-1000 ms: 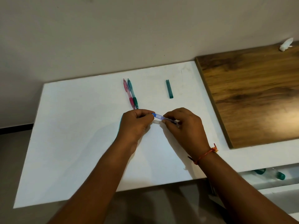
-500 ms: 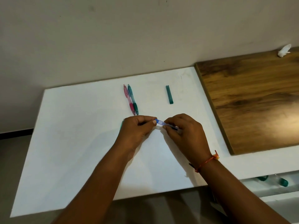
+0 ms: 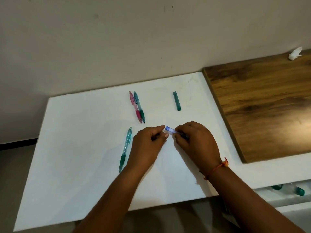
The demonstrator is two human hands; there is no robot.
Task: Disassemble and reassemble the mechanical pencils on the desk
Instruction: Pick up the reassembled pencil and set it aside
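Home desk corner, white desk (image 3: 75, 148), wood-grain panel (image 3: 260, 106), bare beige wall (image 3: 101, 39)

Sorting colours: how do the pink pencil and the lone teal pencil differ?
The pink pencil has a magenta grip; the lone pencil is teal with a green grip. The pink pencil lies beside a blue-green pencil; the lone pencil lies apart. Both lie flat, tips toward the person.
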